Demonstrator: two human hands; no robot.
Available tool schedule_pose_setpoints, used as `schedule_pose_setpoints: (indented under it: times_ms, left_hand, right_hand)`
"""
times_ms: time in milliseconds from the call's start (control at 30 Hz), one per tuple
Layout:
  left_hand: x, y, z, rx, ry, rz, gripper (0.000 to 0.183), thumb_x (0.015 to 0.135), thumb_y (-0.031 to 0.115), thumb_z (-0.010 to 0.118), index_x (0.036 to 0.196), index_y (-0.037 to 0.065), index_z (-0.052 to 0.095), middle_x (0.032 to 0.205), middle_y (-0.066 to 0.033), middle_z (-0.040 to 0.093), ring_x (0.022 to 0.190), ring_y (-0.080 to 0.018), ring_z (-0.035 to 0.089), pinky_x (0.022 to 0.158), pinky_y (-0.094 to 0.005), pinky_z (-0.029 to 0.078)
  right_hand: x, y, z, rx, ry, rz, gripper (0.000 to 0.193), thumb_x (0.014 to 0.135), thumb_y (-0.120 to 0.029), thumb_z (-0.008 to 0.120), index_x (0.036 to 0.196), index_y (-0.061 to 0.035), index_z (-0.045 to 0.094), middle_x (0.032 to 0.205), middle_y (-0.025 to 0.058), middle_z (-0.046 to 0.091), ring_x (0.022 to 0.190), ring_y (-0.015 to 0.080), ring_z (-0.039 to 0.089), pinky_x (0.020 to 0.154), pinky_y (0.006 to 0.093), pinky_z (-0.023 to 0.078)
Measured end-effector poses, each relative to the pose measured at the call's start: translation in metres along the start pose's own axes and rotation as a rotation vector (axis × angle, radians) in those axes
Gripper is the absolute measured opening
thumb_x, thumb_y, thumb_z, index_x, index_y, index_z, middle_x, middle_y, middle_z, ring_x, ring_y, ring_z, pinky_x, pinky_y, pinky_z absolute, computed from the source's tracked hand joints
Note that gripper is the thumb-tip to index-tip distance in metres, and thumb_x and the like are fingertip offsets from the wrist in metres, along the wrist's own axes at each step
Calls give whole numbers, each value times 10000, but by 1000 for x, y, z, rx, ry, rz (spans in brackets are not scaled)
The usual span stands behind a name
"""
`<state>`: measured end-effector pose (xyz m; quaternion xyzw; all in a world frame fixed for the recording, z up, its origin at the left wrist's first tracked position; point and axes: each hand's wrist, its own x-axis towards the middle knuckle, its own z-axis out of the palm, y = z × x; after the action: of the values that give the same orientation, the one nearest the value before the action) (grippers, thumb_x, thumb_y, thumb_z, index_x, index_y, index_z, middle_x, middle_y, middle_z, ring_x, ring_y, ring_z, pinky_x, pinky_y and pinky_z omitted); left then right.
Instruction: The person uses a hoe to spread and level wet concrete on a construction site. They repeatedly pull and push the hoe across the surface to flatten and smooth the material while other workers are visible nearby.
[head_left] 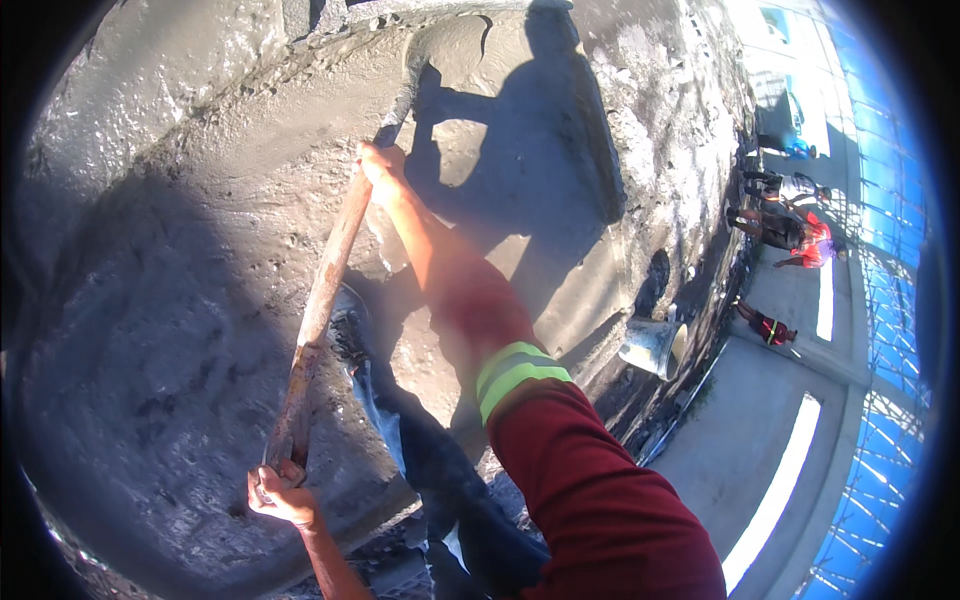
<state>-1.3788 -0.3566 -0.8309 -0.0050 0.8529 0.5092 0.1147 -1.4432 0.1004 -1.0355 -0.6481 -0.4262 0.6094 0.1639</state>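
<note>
Both my hands hold a long shovel (325, 285) with a worn, mud-smeared wooden handle. My left hand (285, 495) is closed around its near end, at the lower left. Farther up the shaft, my right hand (383, 168) is wrapped round it, the arm in a dark red sleeve with a yellow-green band. Beyond that hand the shaft is coated grey and runs into wet grey concrete (460, 55). The shovel's blade is mostly covered by the mix, so its outline is hard to make out. My boot (347, 325) stands in the mud beside the handle.
A dirty pale bucket (652, 347) stands at the right. Past it are a pale paved strip (745, 425) and several people (790, 225), some in bright vests. Blue sheeting on a frame (880, 430) edges the far right. Shadows fall over the wet mix.
</note>
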Motion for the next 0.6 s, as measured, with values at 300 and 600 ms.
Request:
schedule_pose_setpoints:
  times_ms: [300, 600]
  left_hand:
    - [-57, -26, -19, -32, -174, 261, 227, 825, 239, 635, 815, 14, 610, 544, -69, 547, 488, -177, 520, 515, -315, 405]
    - [-39, -6, -107, -62, -417, 377, 241, 823, 212, 588, 761, -18, 554, 694, -136, 555, 608, -284, 520, 624, -421, 452]
  right_hand:
    - [-52, 75, -162, 431, 12, 128, 132, 837, -131, 624, 820, -26, 546, 629, 74, 518, 486, 202, 533, 480, 355, 485]
    - [-175, 92, -225, 782, 98, 235, 107, 844, -165, 573, 777, -130, 498, 643, 6, 468, 553, 122, 492, 537, 310, 495]
